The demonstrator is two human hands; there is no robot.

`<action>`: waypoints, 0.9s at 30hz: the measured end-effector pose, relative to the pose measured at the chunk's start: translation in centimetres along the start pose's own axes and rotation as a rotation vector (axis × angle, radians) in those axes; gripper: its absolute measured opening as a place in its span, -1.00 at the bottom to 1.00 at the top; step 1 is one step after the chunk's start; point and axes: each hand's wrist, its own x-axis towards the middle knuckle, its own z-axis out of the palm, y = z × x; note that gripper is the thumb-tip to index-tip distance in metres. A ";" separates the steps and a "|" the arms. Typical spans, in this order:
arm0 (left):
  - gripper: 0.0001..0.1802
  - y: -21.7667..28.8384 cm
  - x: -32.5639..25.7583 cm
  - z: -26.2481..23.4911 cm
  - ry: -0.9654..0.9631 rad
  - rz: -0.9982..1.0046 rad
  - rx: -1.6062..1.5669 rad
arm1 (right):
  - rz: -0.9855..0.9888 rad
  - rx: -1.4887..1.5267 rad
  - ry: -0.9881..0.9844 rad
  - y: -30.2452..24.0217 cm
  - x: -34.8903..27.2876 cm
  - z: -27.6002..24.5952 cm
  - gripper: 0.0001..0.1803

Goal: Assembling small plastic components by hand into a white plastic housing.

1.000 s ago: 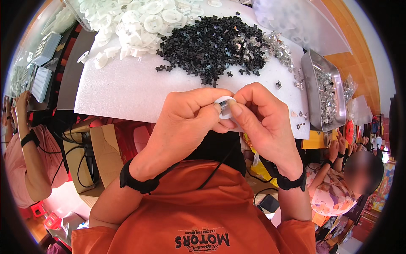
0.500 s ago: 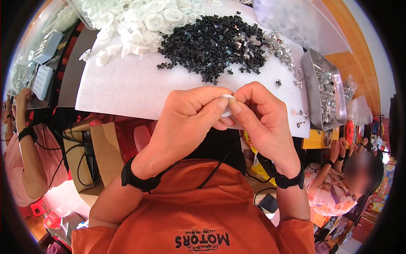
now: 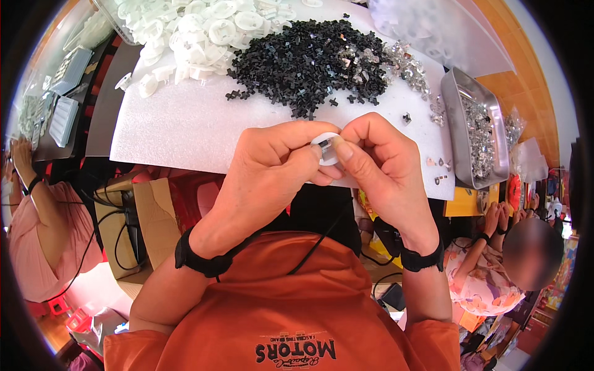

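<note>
Between both hands, just past the near edge of the white foam sheet [image 3: 179, 127], is a round white plastic piece [image 3: 328, 156] with a small black part [image 3: 325, 143] in its middle. My left hand [image 3: 275, 157] is closed on the piece's left side, thumb and fingers pinching the rim. From the right, my right hand [image 3: 383, 161] pinches it too, its thumb pressed on the face near the black part. Beyond my hands lies a heap of small black cross-shaped parts [image 3: 291, 62]. A pile of round white plastic pieces [image 3: 210, 31] sits to its left.
Small shiny metal parts [image 3: 408, 68] lie right of the black heap. A metal tray [image 3: 453, 105] holding more stands at the right edge. Another person's arm [image 3: 46, 204] shows at left; a person in a floral top [image 3: 486, 278] sits at right. Cardboard [image 3: 154, 204] stands below the sheet.
The round white piece has tilted so that its face and the black part now show. My left thumb has drawn back slightly to the left; both hands still grip the piece.
</note>
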 end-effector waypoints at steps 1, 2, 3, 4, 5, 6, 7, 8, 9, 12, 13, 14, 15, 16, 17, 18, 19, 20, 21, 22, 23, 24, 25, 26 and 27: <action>-0.71 -0.1 0.0 0.0 0.004 0.010 0.013 | 0.004 0.003 0.002 0.0 0.0 0.0 -0.90; -0.71 -0.1 0.0 0.0 0.006 0.009 0.014 | 0.007 0.007 0.003 0.0 0.0 0.0 -0.90; -0.71 -0.2 0.0 0.0 0.006 0.017 0.024 | 0.008 0.007 0.003 0.0 -0.1 0.0 -0.90; -0.71 -0.2 0.0 0.1 0.006 0.025 0.035 | 0.027 0.018 0.005 -0.1 -0.1 0.0 -0.90; -0.71 -0.2 0.0 0.0 0.006 0.024 0.035 | 0.046 0.028 0.006 -0.2 -0.2 0.0 -0.89; -0.70 -0.2 0.0 0.0 0.005 0.025 0.048 | 0.046 0.028 0.007 -0.2 -0.2 0.0 -0.89; -0.70 -0.2 0.0 0.0 0.004 0.026 0.061 | 0.051 0.030 0.014 -0.2 -0.3 0.1 -0.89; -0.70 -0.2 0.0 0.1 0.003 0.025 0.060 | 0.056 0.032 0.020 -0.2 -0.3 0.1 -0.88; -0.70 -0.2 0.0 0.1 0.004 0.025 0.070 | 0.056 0.032 0.021 -0.1 -0.3 0.1 -0.88; -0.70 -0.5 0.0 0.0 0.011 0.029 0.100 | 0.029 0.004 0.022 0.1 -0.3 0.2 -0.88; -0.70 -0.5 0.0 0.0 0.016 0.034 0.120 | 0.031 -0.002 0.025 0.1 -0.4 0.2 -0.87; -0.70 -0.6 0.0 -0.1 0.015 0.037 0.120 | 0.032 -0.007 0.028 0.0 -0.4 0.3 -0.87; -0.70 -0.7 0.0 -0.2 0.015 0.033 0.148 | 0.033 -0.007 0.026 0.0 -0.5 0.3 -0.87; -0.70 -0.8 0.0 -0.3 0.015 0.029 0.176 | 0.071 -0.019 0.022 0.0 -0.6 0.2 -0.90; -0.70 -0.8 0.1 -0.3 0.016 0.030 0.175 | 0.109 -0.031 0.017 -0.1 -0.6 0.2 -0.92; -0.71 -0.9 0.1 -0.3 0.016 0.029 0.175 | 0.109 -0.030 0.015 0.0 -0.6 0.3 -0.92; -0.71 -0.9 0.1 -0.3 0.015 0.030 0.175 | 0.106 -0.025 0.021 0.0 -0.6 0.3 -0.92; -0.71 -0.9 0.1 -0.2 0.017 0.030 0.175 | 0.104 -0.021 0.026 0.0 -0.6 0.4 -0.93; -0.73 -0.9 0.0 -0.2 0.016 0.040 0.133 | 0.104 -0.021 0.025 0.1 -0.5 0.4 -0.93; -0.74 -0.8 -0.1 -0.1 0.015 0.050 0.092 | 0.039 -0.056 0.026 0.2 -0.4 0.5 -0.91; -0.74 -0.8 -0.1 0.0 0.015 0.051 0.092 | -0.026 -0.090 0.026 0.3 -0.4 0.5 -0.90; -0.76 -0.8 0.0 0.0 0.009 0.055 0.086 | -0.027 -0.092 0.026 0.2 -0.4 0.5 -0.90; -0.78 -0.7 0.0 0.1 0.003 0.059 0.079 | -0.013 -0.067 0.031 0.1 -0.4 0.5 -0.90; -0.78 -0.7 0.0 0.0 0.003 0.061 0.079 | 0.001 -0.041 0.036 0.1 -0.4 0.6 -0.91; -0.78 -0.9 0.0 0.0 -0.006 0.060 0.097 | 0.000 -0.041 0.035 0.1 -0.4 0.6 -0.91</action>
